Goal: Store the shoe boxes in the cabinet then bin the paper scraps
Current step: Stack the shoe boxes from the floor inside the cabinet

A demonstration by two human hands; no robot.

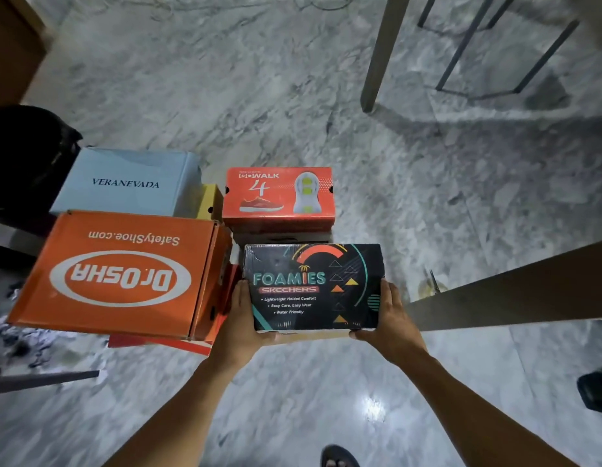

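Head view: Foamies box [313,286] lid-up, long axis left-right, lettering upright.

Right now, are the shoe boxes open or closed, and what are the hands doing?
Foamies box: lid closed, held at both ends.
left hand: grips the Foamies box's left end.
right hand: grips its right end.
Go Walk box: closed, on top of a stack.
Dr.Osha box: closed, print upside down to the camera.
Veranevada box: closed.
paper scraps: lying on the floor, blurred.
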